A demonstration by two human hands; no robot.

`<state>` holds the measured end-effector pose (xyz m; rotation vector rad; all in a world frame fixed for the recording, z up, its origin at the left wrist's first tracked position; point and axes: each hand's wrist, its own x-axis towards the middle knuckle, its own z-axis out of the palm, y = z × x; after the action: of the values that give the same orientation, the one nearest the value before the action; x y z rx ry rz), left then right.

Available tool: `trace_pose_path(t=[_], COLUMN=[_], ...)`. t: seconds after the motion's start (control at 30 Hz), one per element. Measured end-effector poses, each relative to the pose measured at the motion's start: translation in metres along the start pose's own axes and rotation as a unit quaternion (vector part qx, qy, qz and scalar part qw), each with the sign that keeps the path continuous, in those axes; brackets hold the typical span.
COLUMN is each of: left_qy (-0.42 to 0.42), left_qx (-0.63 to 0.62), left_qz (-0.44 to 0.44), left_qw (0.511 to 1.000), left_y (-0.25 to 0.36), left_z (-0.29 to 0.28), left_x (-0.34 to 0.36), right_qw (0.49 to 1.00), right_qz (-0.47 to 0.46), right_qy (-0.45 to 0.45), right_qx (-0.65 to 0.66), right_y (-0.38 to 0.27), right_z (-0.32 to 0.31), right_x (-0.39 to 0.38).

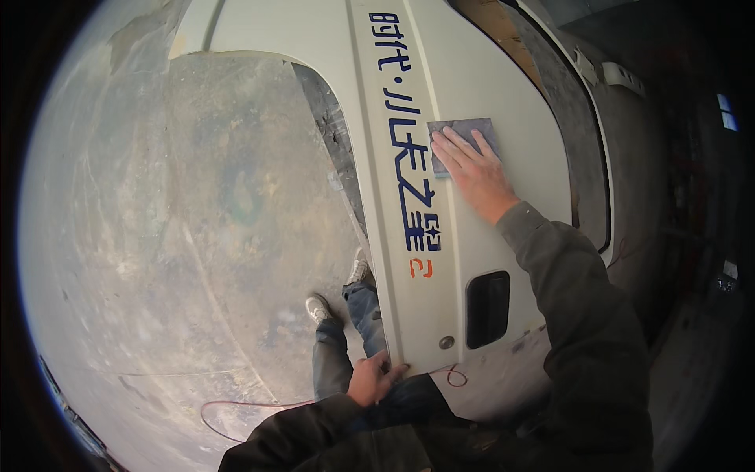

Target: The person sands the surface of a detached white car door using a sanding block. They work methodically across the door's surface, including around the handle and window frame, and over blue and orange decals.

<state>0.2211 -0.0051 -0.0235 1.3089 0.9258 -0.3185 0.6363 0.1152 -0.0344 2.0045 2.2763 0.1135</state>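
Observation:
A cream-white vehicle door panel (503, 102) with dark blue lettering stretches away in front of me. My right hand (472, 169) holds a grey square of sandpaper (481, 126) against its face, just right of the lettering. The fingers lie over the sheet, the last one apart from the others; the thumb is hidden. A light-blue edge shows under the sheet's near side. Close to my body, my left hand (377, 379) has its fingers bent around the panel's near left corner. Part of that grip is out of sight.
A dark recessed handle (487, 309) and a round lock (447, 342) sit at the panel's near end. Thin red cord (206, 413) lies on the stained concrete floor (228, 204) at left, near my shoes (318, 308). Beyond the panel's right side runs a black-edged window opening (599, 181).

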Motion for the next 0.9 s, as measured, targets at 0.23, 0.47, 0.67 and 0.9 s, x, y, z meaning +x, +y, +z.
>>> trace_pose_path(t=[0.23,0.47,0.67,0.9], left_qy=[0.005,-0.011,-0.013,-0.001], left_qx=[-0.003,0.000,-0.010,-0.049], left_qz=[0.005,-0.001,-0.008,-0.028], left_qw=[1.000,1.000,1.000,0.998], left_y=[-0.009,-0.013,-0.006,-0.003], left_z=[0.004,0.004,0.001,0.001], left_x=[-0.002,-0.003,-0.004,-0.006], right_qw=[1.000,0.999,0.998,0.992], right_qz=[-0.018,-0.011,-0.003,-0.008], right_qy=[0.005,0.005,-0.013,-0.026], right_qx=[-0.017,-0.031,-0.066,-0.121], right_y=[0.037,0.074,0.111,0.158], right_z=[0.011,0.027,0.038,0.056], right_x=[0.049,0.104,0.153,0.225])
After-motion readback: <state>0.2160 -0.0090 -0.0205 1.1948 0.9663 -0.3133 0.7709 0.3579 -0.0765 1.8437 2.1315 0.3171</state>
